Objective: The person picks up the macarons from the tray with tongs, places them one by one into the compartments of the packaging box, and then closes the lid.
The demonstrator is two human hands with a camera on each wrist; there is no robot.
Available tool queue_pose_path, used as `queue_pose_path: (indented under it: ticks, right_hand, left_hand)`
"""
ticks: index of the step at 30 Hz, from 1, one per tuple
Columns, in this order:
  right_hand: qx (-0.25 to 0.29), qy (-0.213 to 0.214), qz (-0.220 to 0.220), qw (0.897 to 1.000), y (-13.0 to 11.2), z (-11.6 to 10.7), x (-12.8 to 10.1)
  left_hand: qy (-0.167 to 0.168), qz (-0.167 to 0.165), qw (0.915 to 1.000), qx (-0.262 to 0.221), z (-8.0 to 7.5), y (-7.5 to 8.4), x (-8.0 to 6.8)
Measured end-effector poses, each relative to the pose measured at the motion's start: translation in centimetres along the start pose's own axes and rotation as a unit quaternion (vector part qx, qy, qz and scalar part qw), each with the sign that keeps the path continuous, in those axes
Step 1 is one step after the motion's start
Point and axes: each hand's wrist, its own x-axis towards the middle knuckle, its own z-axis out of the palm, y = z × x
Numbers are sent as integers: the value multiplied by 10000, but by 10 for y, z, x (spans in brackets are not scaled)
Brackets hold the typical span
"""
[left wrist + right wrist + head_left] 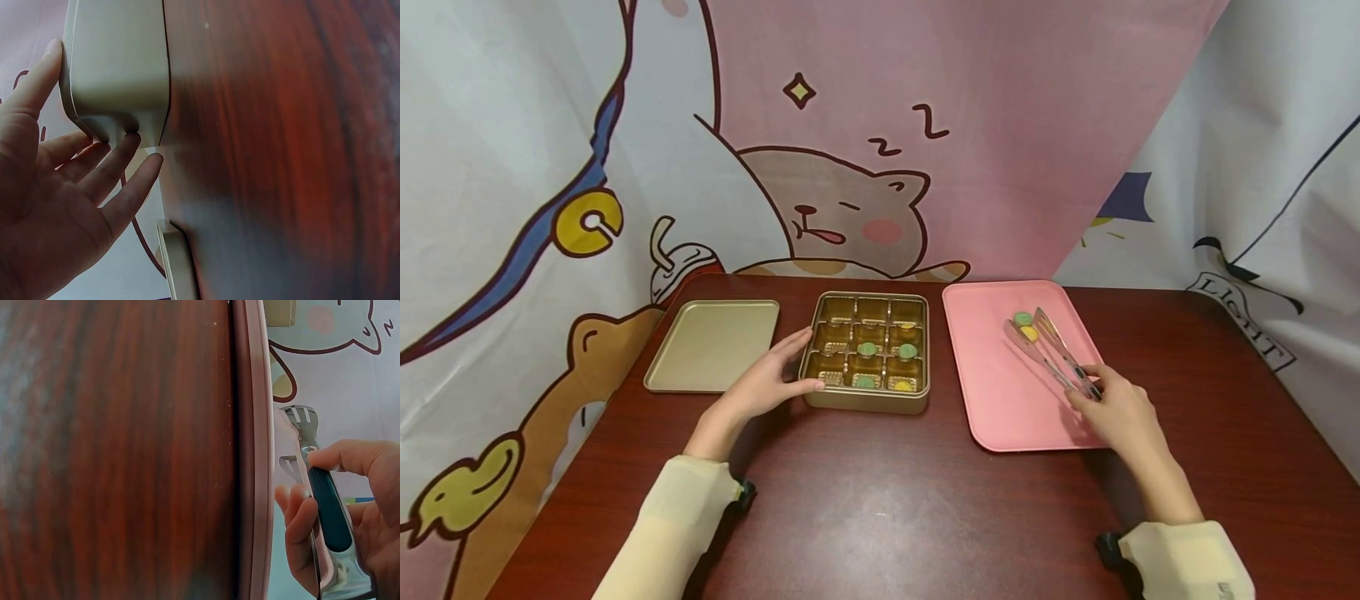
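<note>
My left hand (pixel 772 375) touches the left side of a square gold tin (pixel 867 402); its thumb lies at the near rim. In the left wrist view its fingers are spread, with fingertips against the tin's wall (pixel 119 62). Inside the tin, a gold divided insert holds several small round pieces, such as a green one (pixel 867 349) and a yellow one (pixel 903 387). My right hand (pixel 1120 408) grips metal tongs with dark handles (pixel 331 512). Over the pink tray (pixel 1000 412), the spread tong tips flank a green round piece (pixel 1022 318) and a yellow round piece (pixel 1028 333).
A flat gold lid (pixel 715 346) lies left of the tin. Brown wooden table (pixel 880 508) shows in front of the tin and tray. A cloth backdrop with cartoon animals (pixel 857 212) hangs right behind the table's far edge.
</note>
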Motion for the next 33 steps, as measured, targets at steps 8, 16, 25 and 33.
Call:
queue_pose_path:
  ticks: [8, 16, 25, 33]
  right_hand:
    - [-38, -176, 159, 9997, 4, -2, 0]
    - [-95, -324, 251, 9991, 7, -5, -2]
    - [-261, -269, 325, 9988, 12, -8, -3]
    - [-245, -128, 272, 9992, 13, -8, -3]
  left_hand:
    - [2, 13, 10000, -33, 0, -1, 0]
    - [-5, -15, 10000, 12, 1, -2, 0]
    - [40, -33, 10000, 40, 1, -1, 0]
    - [77, -36, 9999, 70, 1, 0, 0]
